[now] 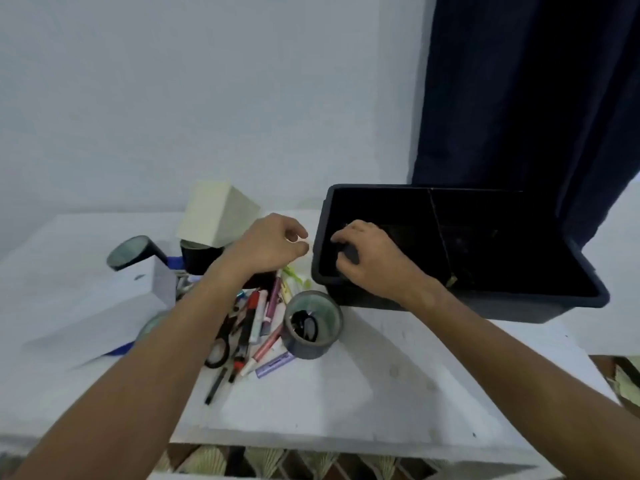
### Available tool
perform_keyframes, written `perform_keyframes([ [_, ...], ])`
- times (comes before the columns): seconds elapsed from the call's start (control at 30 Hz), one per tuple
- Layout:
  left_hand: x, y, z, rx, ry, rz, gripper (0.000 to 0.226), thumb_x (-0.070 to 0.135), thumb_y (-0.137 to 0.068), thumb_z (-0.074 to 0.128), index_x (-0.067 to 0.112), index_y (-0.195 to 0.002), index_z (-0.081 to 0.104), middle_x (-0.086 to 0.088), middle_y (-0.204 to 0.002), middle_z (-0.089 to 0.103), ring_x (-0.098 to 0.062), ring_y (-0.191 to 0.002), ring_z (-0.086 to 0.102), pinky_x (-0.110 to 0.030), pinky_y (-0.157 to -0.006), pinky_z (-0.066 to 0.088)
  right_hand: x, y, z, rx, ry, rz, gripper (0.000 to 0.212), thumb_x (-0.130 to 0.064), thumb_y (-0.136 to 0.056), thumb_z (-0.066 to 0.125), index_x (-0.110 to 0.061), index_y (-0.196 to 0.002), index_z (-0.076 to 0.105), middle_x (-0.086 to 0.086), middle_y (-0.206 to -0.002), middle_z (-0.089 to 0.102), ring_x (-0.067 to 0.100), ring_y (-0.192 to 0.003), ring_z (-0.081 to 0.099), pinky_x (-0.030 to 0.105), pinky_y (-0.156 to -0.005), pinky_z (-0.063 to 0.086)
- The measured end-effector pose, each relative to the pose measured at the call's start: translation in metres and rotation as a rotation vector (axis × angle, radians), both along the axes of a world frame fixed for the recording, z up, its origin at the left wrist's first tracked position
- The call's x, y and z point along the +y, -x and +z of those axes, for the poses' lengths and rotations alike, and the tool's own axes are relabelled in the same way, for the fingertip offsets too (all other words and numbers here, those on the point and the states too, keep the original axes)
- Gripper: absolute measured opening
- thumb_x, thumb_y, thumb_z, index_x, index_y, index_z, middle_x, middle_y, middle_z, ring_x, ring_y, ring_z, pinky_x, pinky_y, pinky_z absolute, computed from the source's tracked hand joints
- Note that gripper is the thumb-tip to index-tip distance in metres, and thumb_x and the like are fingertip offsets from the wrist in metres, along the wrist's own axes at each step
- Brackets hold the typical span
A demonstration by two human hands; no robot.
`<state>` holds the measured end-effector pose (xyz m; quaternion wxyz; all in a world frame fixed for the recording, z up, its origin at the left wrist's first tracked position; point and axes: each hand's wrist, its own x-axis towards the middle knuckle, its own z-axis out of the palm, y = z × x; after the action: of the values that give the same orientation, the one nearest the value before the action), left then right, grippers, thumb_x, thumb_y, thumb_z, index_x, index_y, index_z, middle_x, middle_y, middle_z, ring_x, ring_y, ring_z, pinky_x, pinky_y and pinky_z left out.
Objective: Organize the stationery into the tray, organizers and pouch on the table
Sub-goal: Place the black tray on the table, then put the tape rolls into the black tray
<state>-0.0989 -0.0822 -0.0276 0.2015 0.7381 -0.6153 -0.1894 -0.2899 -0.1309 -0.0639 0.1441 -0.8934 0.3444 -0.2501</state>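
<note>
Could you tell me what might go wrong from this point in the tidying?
The right hand reaches into the black tray, which overhangs the table's right edge; pressing there could tip it. The left forearm crosses the loose pen pile and could sweep pens off or knock the round organizer.

White table (363,393), black tray (485,303), cup (313,325), pens (256,327), scissors (221,341)

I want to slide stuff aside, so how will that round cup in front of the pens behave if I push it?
The cup stands upright on the table, so it would likely slide. It looks wide for its height, so tipping seems unlikely unless pushed near the rim. It holds only a few dark items, so it is probably light; once on its side it could roll.
</note>
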Motion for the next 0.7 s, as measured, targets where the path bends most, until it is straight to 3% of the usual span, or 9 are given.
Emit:
perform_keyframes([
  [0.1,0.033,-0.046,0.014,-0.046,0.004,0.112,0.019,0.032,-0.083,0.065,0.024,-0.100,0.068,0.004,-0.100,0.066,-0.016,-0.090,0.063,-0.025,-0.076,0.043,0.008,-0.049,0.002,0.016,-0.052,0.177,0.030,-0.019,-0.089,0.057,-0.010,-0.116,0.064,0.004,-0.107,0.061,0.010,-0.090,0.052,0.023,-0.086,0.044],
  [0.2,0.076,-0.090,0.013,-0.101,-0.074,0.233,0.008,0.028,-0.081,0.066,0.020,-0.079,0.068,0.000,-0.086,0.070,-0.018,-0.080,0.066,-0.027,-0.067,0.048,0.013,-0.093,-0.001,0.086,-0.094,0.285,0.029,-0.017,-0.090,0.057,-0.009,-0.118,0.063,0.007,-0.110,0.062,0.015,-0.094,0.055,0.026,-0.088,0.044],
  [0.3,0.117,-0.109,-0.006,-0.249,-0.221,0.318,0.038,0.048,-0.081,0.064,0.012,-0.068,0.061,-0.006,-0.074,0.064,-0.022,-0.074,0.060,-0.031,-0.062,0.043,0.012,-0.127,-0.008,0.191,-0.133,0.291,0.038,-0.021,-0.090,0.059,-0.010,-0.127,0.056,0.008,-0.126,0.056,0.020,-0.114,0.052,0.027,-0.098,0.039],
  [0.4,0.145,-0.107,-0.029,-0.237,-0.329,0.384,0.042,0.058,-0.079,0.064,0.021,-0.067,0.048,-0.002,-0.074,0.053,-0.020,-0.076,0.053,-0.028,-0.063,0.039,0.012,-0.152,-0.016,0.327,-0.136,0.244,0.053,-0.024,-0.092,0.058,-0.009,-0.139,0.041,0.009,-0.143,0.042,0.023,-0.131,0.040,0.030,-0.107,0.032],
  [0.53,0.156,-0.107,-0.056,-0.198,-0.322,0.282,0.053,0.056,-0.079,0.065,0.018,-0.047,0.044,0.004,-0.052,0.045,-0.011,-0.054,0.048,-0.025,-0.050,0.032,0.013,-0.168,-0.026,0.449,-0.135,0.162,0.053,-0.024,-0.091,0.058,-0.011,-0.140,0.040,0.013,-0.138,0.048,0.028,-0.123,0.048,0.036,-0.097,0.043],
  [0.63,0.157,-0.109,-0.065,-0.166,-0.256,0.288,0.029,0.047,-0.078,0.069,0.024,-0.065,0.054,0.009,-0.064,0.051,-0.014,-0.066,0.052,-0.024,-0.055,0.036,0.014,-0.171,-0.027,0.467,-0.085,0.104,0.044,-0.022,-0.091,0.056,-0.014,-0.133,0.047,0.012,-0.131,0.053,0.030,-0.116,0.053,0.037,-0.090,0.046],
  [0.7,0.157,-0.110,-0.063,-0.221,-0.231,0.249,0.031,0.040,-0.082,0.065,0.024,-0.064,0.047,0.007,-0.064,0.048,-0.018,-0.068,0.051,-0.025,-0.054,0.034,0.015,-0.169,-0.023,0.444,-0.097,0.087,0.039,-0.020,-0.090,0.058,-0.015,-0.128,0.051,0.011,-0.128,0.055,0.030,-0.111,0.055,0.036,-0.087,0.046],
])
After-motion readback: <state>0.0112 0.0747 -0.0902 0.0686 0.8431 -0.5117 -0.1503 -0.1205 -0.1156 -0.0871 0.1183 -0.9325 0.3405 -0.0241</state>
